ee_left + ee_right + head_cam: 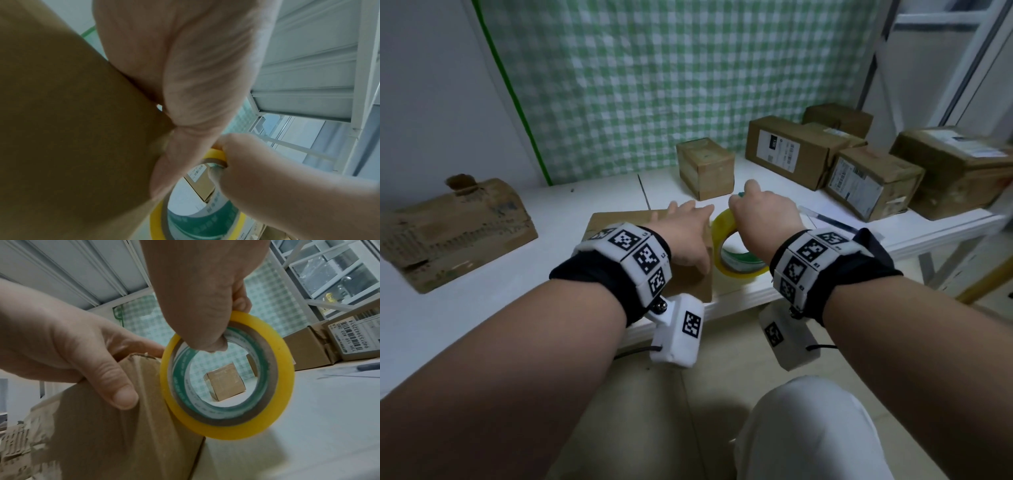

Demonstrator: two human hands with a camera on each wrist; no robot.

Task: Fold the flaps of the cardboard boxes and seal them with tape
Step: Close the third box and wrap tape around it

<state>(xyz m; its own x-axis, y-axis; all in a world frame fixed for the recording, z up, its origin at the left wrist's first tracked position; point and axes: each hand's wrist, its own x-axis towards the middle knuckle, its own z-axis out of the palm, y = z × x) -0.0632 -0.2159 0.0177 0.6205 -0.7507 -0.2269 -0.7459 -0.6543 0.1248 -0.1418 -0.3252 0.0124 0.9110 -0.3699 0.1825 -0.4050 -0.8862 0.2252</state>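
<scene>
Right hand [763,212] gripping tape roll [736,253] upright against cardboard box [688,281]; left hand [685,236] flat atop box, thumb down its side.

From my remote seat, open white bench [482,308] lies to the left of the near box [688,284], reaching as far as a crushed carton [455,233]. Straight ahead, a small cube box [705,168] stands alone with bare bench on either side. The right rear is crowded by stacked parcels [859,164] (touching one another, no gap between). The tape roll [739,250] sits right against the near box's right side, blocking that face.
</scene>
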